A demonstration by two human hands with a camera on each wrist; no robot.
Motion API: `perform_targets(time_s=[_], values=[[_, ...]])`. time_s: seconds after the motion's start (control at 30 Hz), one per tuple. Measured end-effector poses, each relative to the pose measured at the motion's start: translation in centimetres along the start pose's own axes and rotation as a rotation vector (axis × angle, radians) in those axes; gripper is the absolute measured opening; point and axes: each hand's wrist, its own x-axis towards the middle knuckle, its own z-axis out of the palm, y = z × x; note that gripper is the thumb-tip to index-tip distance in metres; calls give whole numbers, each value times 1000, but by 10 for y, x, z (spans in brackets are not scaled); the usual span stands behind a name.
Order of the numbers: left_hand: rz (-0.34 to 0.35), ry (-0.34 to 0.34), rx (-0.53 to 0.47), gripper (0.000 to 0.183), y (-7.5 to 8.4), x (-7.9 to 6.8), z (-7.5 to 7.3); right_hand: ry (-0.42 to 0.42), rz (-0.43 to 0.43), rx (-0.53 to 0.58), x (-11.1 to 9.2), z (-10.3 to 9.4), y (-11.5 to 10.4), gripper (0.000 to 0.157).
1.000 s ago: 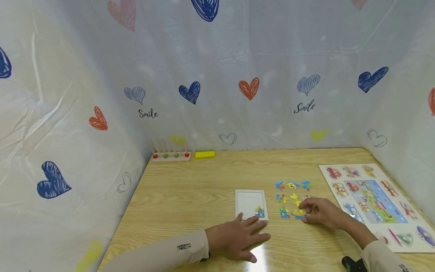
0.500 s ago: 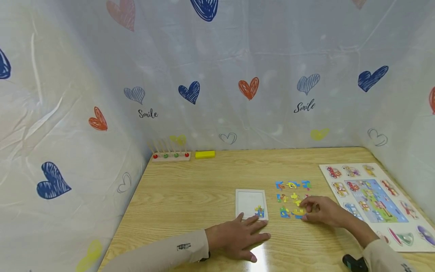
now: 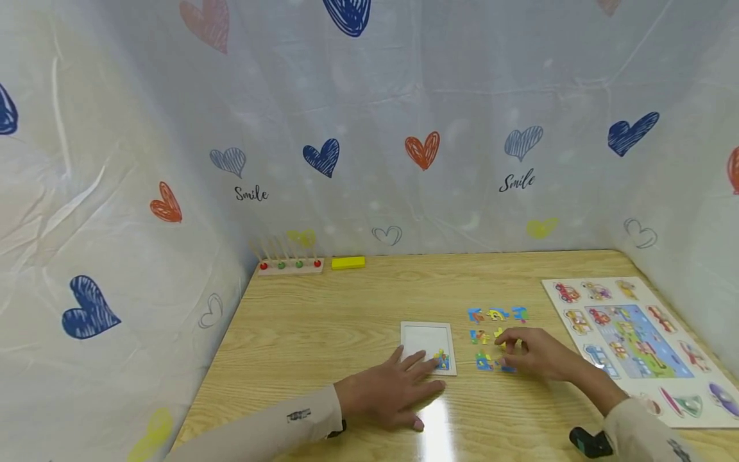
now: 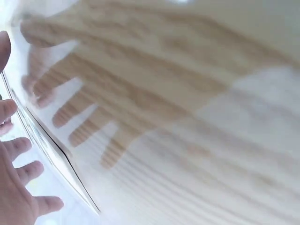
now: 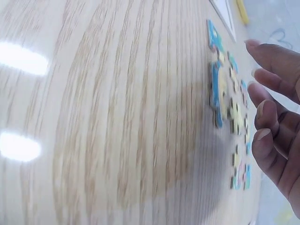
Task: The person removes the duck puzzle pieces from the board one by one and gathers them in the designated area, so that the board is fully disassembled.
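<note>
My left hand (image 3: pixel 395 391) has its fingers spread, with the fingertips over the lower edge of a small white puzzle frame (image 3: pixel 426 325). A few joined jigsaw pieces (image 3: pixel 442 361) lie in the frame's lower right corner, partly behind a finger. Loose jigsaw pieces (image 3: pixel 498 314), blue and yellow, lie in rows to the right of the frame. Over the lower right pieces hovers my right hand (image 3: pixel 537 353), fingers loosely bent and thumb apart from them. The right wrist view shows this hand (image 5: pixel 281 126) beside the flat pieces (image 5: pixel 216 93), with nothing between its fingers.
A large picture board (image 3: pixel 646 394) with vehicle and toy shapes lies on the right of the wooden table (image 3: pixel 323 321). At the back left stand a peg stand with coloured beads (image 3: pixel 291 269) and a yellow block (image 3: pixel 348 263). Heart-printed sheeting (image 3: pixel 369 199) surrounds the table.
My right hand has moved left over the pieces, hiding more of the middle ones. My left hand has shifted slightly left and up, its fingers reaching further over the frame.
</note>
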Motion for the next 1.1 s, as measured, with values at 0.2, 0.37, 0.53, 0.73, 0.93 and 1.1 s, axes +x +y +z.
perform_targets(time_s=[0.2, 0.37, 0.53, 0.73, 0.93, 1.1], values=[[-76, -75, -89, 76, -12, -10, 3, -18, -30, 19, 14, 9, -15, 32], [-90, -120, -150, 77, -15, -12, 3, -38, -41, 16, 27, 20, -25, 36], [-98, -138, -191, 77, -15, -12, 2, -45, -39, -51, 39, 33, -33, 36], [-96, -131, -180, 77, -15, -13, 1, -62, -60, -101, 49, 45, -39, 36], [-85, -120, -177, 77, -16, -13, 2, -52, -65, -134, 55, 51, -48, 38], [-77, -109, -186, 77, -16, -13, 3, -66, -57, -170, 58, 54, -53, 37]])
